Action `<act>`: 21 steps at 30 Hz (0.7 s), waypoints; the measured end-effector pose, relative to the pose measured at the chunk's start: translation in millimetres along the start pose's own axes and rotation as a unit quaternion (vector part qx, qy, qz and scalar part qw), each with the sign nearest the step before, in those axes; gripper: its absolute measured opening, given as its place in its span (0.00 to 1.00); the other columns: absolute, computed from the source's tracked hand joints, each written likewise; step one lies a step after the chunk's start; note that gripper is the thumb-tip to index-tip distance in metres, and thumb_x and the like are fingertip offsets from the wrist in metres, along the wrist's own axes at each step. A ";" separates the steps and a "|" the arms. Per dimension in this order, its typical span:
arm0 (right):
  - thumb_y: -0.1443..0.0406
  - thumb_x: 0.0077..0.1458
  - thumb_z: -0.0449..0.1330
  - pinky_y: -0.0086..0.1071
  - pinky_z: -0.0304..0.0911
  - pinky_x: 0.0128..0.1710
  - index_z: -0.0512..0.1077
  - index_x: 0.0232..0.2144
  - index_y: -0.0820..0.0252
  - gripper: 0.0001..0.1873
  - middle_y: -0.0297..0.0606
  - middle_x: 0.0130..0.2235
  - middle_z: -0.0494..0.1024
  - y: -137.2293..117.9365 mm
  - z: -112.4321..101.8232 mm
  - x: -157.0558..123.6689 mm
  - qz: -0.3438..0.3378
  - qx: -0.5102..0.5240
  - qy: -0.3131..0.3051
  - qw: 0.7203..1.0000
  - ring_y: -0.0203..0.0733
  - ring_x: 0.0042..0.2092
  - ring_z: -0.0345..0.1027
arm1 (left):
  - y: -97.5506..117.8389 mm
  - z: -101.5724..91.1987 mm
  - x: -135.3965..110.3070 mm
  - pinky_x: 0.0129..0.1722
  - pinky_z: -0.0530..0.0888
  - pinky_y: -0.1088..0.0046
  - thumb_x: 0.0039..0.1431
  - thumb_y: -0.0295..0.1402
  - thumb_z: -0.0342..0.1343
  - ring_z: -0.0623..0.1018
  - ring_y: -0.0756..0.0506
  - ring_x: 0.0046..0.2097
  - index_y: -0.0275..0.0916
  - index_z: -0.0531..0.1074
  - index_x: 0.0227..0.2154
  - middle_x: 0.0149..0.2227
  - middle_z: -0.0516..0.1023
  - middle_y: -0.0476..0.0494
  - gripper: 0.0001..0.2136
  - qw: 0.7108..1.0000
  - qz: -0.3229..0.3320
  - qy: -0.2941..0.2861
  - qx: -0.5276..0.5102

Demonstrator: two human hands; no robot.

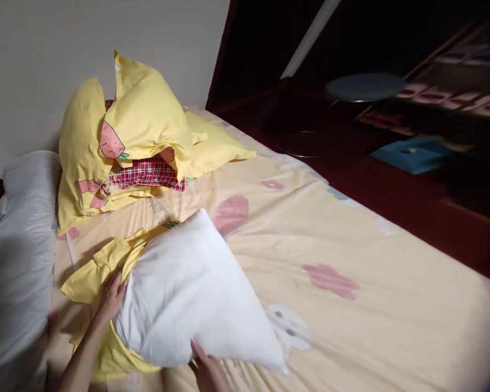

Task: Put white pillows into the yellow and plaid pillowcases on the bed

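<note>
A white pillow [191,294] lies tilted on the bed, partly over a yellow pillowcase [106,261]. My left hand [112,296] rests flat on the yellow pillowcase at the pillow's left edge, fingers stretched out. My right hand [208,370] is under the pillow's lower edge, with the fingers partly hidden beneath it and seeming to hold that edge up. Further back, two yellow pillows with carrot prints [134,125] are piled against the wall over a red checked cloth [151,174].
The bed sheet [351,261] is pale yellow with pink and white prints. A grey-white duvet [16,256] is bunched at the left. Right of the bed is a dark red floor [412,207] with a blue box [412,155] and a round stool [365,87].
</note>
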State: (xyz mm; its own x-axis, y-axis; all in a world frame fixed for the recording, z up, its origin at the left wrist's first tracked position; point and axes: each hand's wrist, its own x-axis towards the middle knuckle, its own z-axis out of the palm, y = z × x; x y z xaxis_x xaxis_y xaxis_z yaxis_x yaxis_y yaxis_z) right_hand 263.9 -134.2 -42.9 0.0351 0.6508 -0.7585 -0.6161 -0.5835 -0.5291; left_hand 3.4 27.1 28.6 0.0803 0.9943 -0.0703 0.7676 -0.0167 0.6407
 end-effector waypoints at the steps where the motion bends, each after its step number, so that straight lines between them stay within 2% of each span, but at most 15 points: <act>1: 0.42 0.39 0.68 0.51 0.68 0.56 0.78 0.38 0.55 0.29 0.47 0.52 0.81 -6.3 21.5 1.1 -0.009 0.009 -0.031 0.999 0.59 0.57 0.71 | 3.8 -6.4 -7.4 0.64 0.66 0.58 0.65 0.42 0.45 0.70 0.41 0.64 0.41 0.70 0.54 0.58 0.75 0.35 0.20 0.999 0.011 0.034 0.004; 3: 0.45 0.42 0.67 0.51 0.65 0.59 0.77 0.44 0.57 0.31 0.47 0.53 0.80 -24.1 52.6 1.0 -0.034 0.005 -0.067 0.997 0.57 0.59 0.69 | 13.0 -15.5 -34.8 0.61 0.69 0.58 0.66 0.45 0.43 0.72 0.40 0.60 0.41 0.72 0.50 0.54 0.77 0.34 0.19 0.990 0.013 0.142 -0.001; 4: 0.45 0.43 0.67 0.52 0.63 0.61 0.76 0.47 0.58 0.32 0.47 0.53 0.80 -34.1 62.5 0.5 -0.055 -0.007 -0.068 0.996 0.56 0.59 0.69 | 17.4 -15.4 -55.0 0.57 0.72 0.59 0.66 0.47 0.43 0.76 0.40 0.55 0.41 0.73 0.45 0.48 0.80 0.35 0.19 0.981 -0.004 0.194 -0.011; 5: 0.46 0.44 0.68 0.51 0.62 0.62 0.75 0.50 0.59 0.34 0.47 0.53 0.79 -44.0 69.8 0.1 -0.082 -0.025 -0.060 0.995 0.55 0.60 0.68 | 21.4 -10.8 -78.6 0.52 0.75 0.61 0.66 0.50 0.42 0.78 0.40 0.48 0.42 0.74 0.38 0.40 0.80 0.37 0.20 0.972 -0.034 0.230 -0.030; 6: 0.47 0.44 0.68 0.52 0.60 0.63 0.74 0.52 0.59 0.36 0.47 0.54 0.79 -53.7 75.5 -0.1 -0.111 -0.050 -0.049 0.991 0.55 0.60 0.68 | 25.3 -1.2 -103.6 0.44 0.77 0.63 0.64 0.53 0.42 0.79 0.42 0.40 0.44 0.72 0.30 0.32 0.79 0.40 0.22 0.966 -0.076 0.242 -0.060; 8: 0.47 0.44 0.69 0.52 0.58 0.64 0.73 0.54 0.61 0.38 0.47 0.52 0.80 -71.8 86.0 0.4 -0.158 -0.105 -0.041 0.981 0.56 0.60 0.68 | 33.9 29.9 -149.7 0.32 0.77 0.65 0.59 0.62 0.42 0.76 0.43 0.28 0.45 0.68 0.21 0.23 0.74 0.44 0.27 0.953 -0.177 0.200 -0.142; 10: 0.48 0.43 0.70 0.54 0.56 0.64 0.74 0.53 0.63 0.39 0.48 0.49 0.81 -86.7 97.2 1.5 -0.177 -0.152 -0.064 0.970 0.58 0.59 0.69 | 46.8 66.0 -178.6 0.24 0.74 0.65 0.49 0.69 0.47 0.74 0.44 0.23 0.44 0.68 0.19 0.19 0.73 0.44 0.30 0.924 -0.264 0.132 -0.243; 11: 0.47 0.42 0.70 0.54 0.56 0.64 0.75 0.51 0.64 0.38 0.48 0.47 0.82 -92.2 102.7 2.0 -0.179 -0.171 -0.080 0.966 0.59 0.58 0.69 | 55.1 81.3 -184.1 0.23 0.74 0.66 0.44 0.69 0.51 0.76 0.43 0.24 0.43 0.71 0.21 0.22 0.76 0.42 0.30 0.902 -0.299 0.115 -0.288; 13: 0.47 0.41 0.70 0.54 0.56 0.64 0.77 0.49 0.64 0.37 0.48 0.45 0.83 -98.5 111.4 2.8 -0.179 -0.203 -0.109 0.956 0.60 0.58 0.69 | 73.0 100.3 -178.5 0.24 0.74 0.68 0.41 0.66 0.58 0.80 0.42 0.30 0.41 0.76 0.30 0.32 0.82 0.36 0.31 0.860 -0.348 0.124 -0.351; 14: 0.46 0.41 0.69 0.53 0.56 0.64 0.77 0.48 0.63 0.36 0.47 0.44 0.83 -99.2 114.0 3.1 -0.182 -0.217 -0.122 0.951 0.59 0.58 0.69 | 80.4 103.9 -169.4 0.25 0.74 0.70 0.41 0.64 0.60 0.81 0.41 0.33 0.40 0.77 0.34 0.38 0.83 0.34 0.31 0.846 -0.361 0.143 -0.366; 16: 0.45 0.43 0.67 0.52 0.56 0.63 0.77 0.46 0.62 0.34 0.46 0.44 0.83 -96.8 115.2 3.5 -0.189 -0.251 -0.153 0.937 0.58 0.58 0.68 | 87.7 102.5 -146.5 0.23 0.73 0.71 0.43 0.62 0.60 0.82 0.41 0.34 0.38 0.77 0.36 0.43 0.83 0.31 0.30 0.835 -0.368 0.178 -0.368; 19: 0.45 0.46 0.64 0.50 0.60 0.60 0.77 0.43 0.61 0.30 0.46 0.45 0.82 -90.2 110.0 4.6 -0.187 -0.322 -0.208 0.905 0.57 0.55 0.70 | 79.8 93.3 -123.1 0.22 0.71 0.70 0.42 0.64 0.59 0.80 0.41 0.29 0.37 0.78 0.29 0.35 0.84 0.32 0.30 0.848 -0.354 0.213 -0.332; 21: 0.46 0.45 0.65 0.48 0.63 0.56 0.76 0.40 0.61 0.27 0.46 0.45 0.81 -87.8 106.2 7.0 -0.184 -0.361 -0.227 0.886 0.57 0.52 0.71 | 71.1 89.6 -122.1 0.26 0.73 0.67 0.43 0.65 0.58 0.78 0.42 0.26 0.37 0.77 0.25 0.26 0.82 0.36 0.30 0.862 -0.329 0.230 -0.309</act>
State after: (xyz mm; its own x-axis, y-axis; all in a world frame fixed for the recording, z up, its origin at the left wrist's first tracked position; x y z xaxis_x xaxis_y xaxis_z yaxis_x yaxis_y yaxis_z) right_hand 234.7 -26.8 38.7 -0.2918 0.8937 -0.3408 0.0414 -0.3442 -0.9380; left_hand 105.1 -104.9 14.3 -0.6133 0.7060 -0.3540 0.0541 0.4847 0.8730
